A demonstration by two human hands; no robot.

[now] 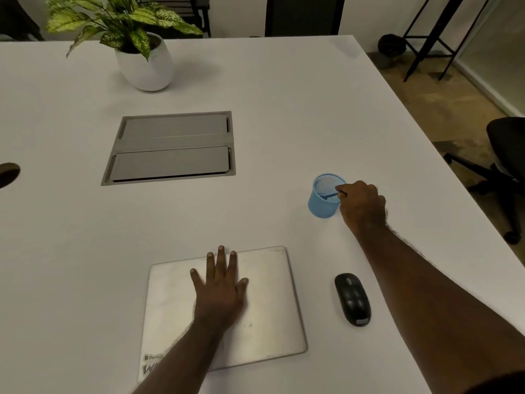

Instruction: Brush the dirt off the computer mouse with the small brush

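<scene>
1. Head view: the right hand (362,206) reaches out to a blue mesh cup (325,196) standing on the white counter (284,123); its curled fingers pinch the end of a thin blue handle, the small brush (331,195), which slants down into the cup.
2. The left hand (220,288) lies flat, fingers spread and straight, palm down on the lid of a closed silver laptop (270,308) at the near edge of the counter.
3. The black computer mouse (352,299) sits on the counter just to the right of the laptop, not touching it, nearer the camera than the cup and apart from both hands; the right forearm passes to its right.
4. A grey recessed panel (170,147) with two closed flaps is set into the counter beyond the laptop.
5. A leafy plant in a white pot (145,66) stands at the far left of the counter.
6. A black office chair (502,166) is on the floor off the counter's right edge.
</scene>
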